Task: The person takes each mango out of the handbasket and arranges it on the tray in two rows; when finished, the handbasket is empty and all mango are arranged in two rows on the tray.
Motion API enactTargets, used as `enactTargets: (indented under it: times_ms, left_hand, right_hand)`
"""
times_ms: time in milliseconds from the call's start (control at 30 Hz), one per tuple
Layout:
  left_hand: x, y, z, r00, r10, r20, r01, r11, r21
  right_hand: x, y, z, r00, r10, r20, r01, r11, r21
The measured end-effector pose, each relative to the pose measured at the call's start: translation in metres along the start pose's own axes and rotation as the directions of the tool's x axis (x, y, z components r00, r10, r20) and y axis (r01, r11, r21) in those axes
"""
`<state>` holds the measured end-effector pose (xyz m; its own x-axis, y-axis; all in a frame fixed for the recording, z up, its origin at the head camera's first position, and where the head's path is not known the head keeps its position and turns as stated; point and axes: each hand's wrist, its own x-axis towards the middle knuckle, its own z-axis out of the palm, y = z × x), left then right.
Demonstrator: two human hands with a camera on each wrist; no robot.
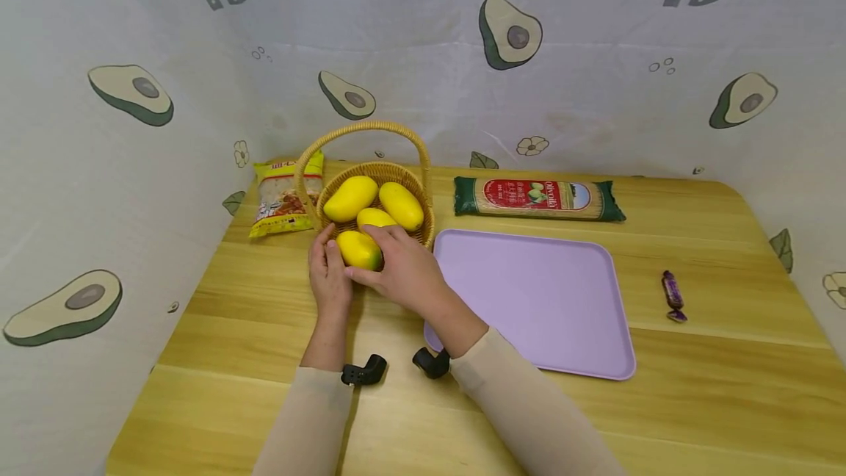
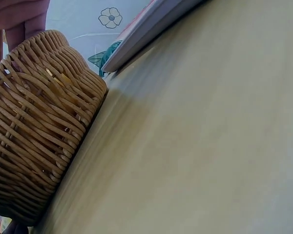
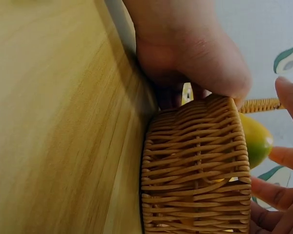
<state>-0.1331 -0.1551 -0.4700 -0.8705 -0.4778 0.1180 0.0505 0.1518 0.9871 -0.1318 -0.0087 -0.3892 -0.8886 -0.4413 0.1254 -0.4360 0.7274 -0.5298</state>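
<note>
A wicker basket (image 1: 388, 170) with a tall arched handle holds several yellow mangoes (image 1: 350, 198). My left hand (image 1: 330, 279) holds the basket's left front side, with the palm against the wicker wall. Over the front rim, my right hand (image 1: 411, 270) grips the nearest mango (image 1: 357, 250), which has a green end. In the right wrist view, fingers (image 3: 283, 157) touch that green end (image 3: 259, 152), just above the rim. Woven basket wall (image 2: 44, 122) fills the left of the left wrist view and hides most of the fruit.
Behind the basket's left side lies a yellow food packet (image 1: 286, 197). A lilac tray (image 1: 529, 300) lies right of the basket, with a spaghetti pack (image 1: 538, 199) behind it. Farther right is a purple wrapped candy (image 1: 673, 294). A patterned curtain (image 1: 423, 50) surrounds the wooden table (image 1: 700, 402).
</note>
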Motion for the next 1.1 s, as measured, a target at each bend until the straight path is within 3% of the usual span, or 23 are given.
enactTargets:
  times_ms: [333,833,1100]
  left_hand:
    - [0.0,0.0,-0.002,1.0,-0.012,-0.003,0.012,1.0,-0.008]
    - [-0.001,0.001,-0.001,1.0,-0.01,0.003,0.01,1.0,-0.008]
    - [-0.001,0.002,-0.001,0.999,-0.035,0.002,0.035,0.999,0.0]
  right_hand:
    - [0.009,-0.004,0.002,0.997,0.026,0.078,-0.022,0.998,-0.052]
    - [0.011,-0.004,0.009,0.998,0.002,0.066,0.009,0.987,-0.163]
    - [0.012,-0.003,0.01,0.997,0.016,0.077,-0.005,0.989,-0.147]
